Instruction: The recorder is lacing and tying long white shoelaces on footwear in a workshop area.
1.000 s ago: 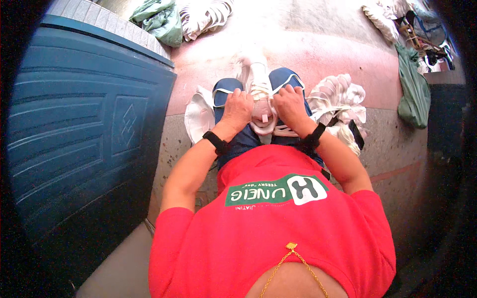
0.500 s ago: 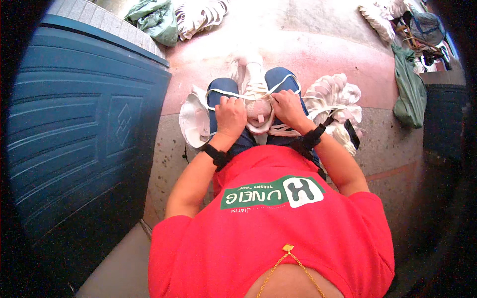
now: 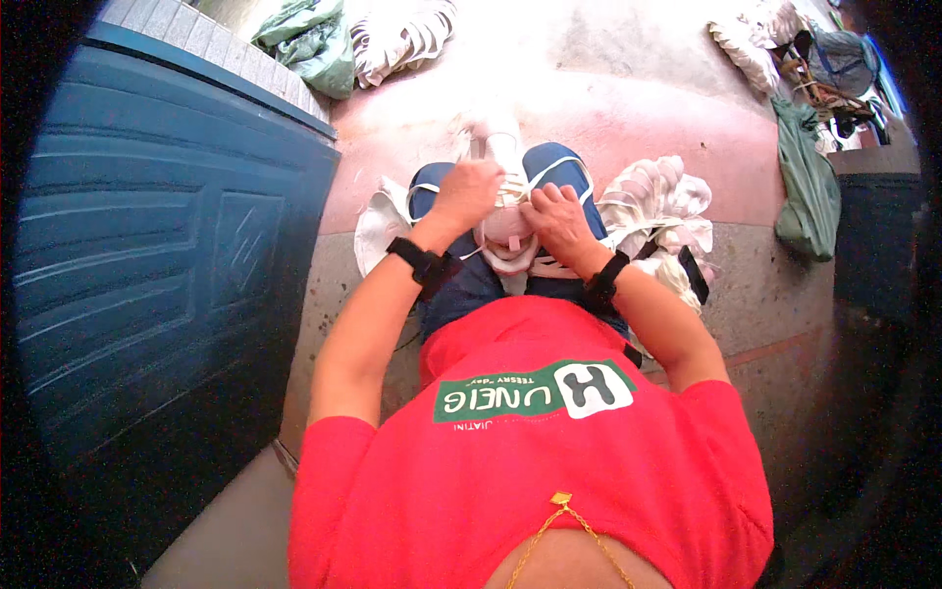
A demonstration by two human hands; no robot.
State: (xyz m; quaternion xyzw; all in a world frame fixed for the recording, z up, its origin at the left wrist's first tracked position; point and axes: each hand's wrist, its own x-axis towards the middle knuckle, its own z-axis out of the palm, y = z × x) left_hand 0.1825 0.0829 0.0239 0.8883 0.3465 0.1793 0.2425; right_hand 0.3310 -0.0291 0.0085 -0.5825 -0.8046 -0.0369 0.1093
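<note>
A pale pink and white shoe upper [image 3: 505,228] rests between my knees, its rounded toe end toward me. Cream shoelace [image 3: 424,187] runs through its upper part and loops out over both thighs. My left hand [image 3: 469,196] is closed in a pinch over the left side of the lacing; the lace at its fingertips is mostly hidden. On the right edge of the upper, my right hand [image 3: 563,224] has its fingers bent around the lace by the eyelets. Both wrists wear black bands.
Stacked pale shoe uppers [image 3: 659,201] lie beside my right knee, with a dark flat object [image 3: 693,275] near them. Another white upper [image 3: 375,234] is by my left knee. A blue panelled door [image 3: 167,245] stands left. Green bags [image 3: 312,49] and more uppers [image 3: 404,39] sit farther off.
My left hand has moved up and slightly right, across the lacing. My right hand has shifted slightly down, staying at the upper's right edge.
</note>
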